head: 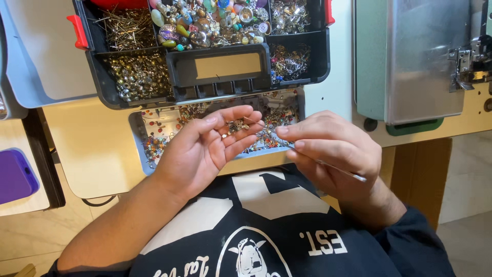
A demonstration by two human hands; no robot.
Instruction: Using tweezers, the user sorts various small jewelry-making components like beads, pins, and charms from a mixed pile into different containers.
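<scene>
**A:** Biggest thing in view is the pale surface (97,149), then the grey sewing machine (410,56) off to the right. On the surface sits a black organizer box (205,72) with red latches, compartments packed with gold pins, metal beads and mixed coloured beads. There's a plain tan rectangular label (229,65) on its middle panel. Below that is a clear tray (141,133) of loose beads, and a purple case (15,174) sits at the far left.

**B:** And the hands?

**A:** Left hand (205,149) is palm up, fingers loosely curled, cupping a few small beads (237,125) on the fingertips. Right hand (333,149) is pinching a thin metal wire (328,165) between thumb and forefinger, its tip aimed at those beads, right over the tray.

**B:** How would that stuff handle?

**A:** I'd say the beads are feather-light, hard and slippery, so they'd roll off easily; best kept cupped. The wire looks springy and bendable; gripping close to the tip seems steadiest.
</scene>
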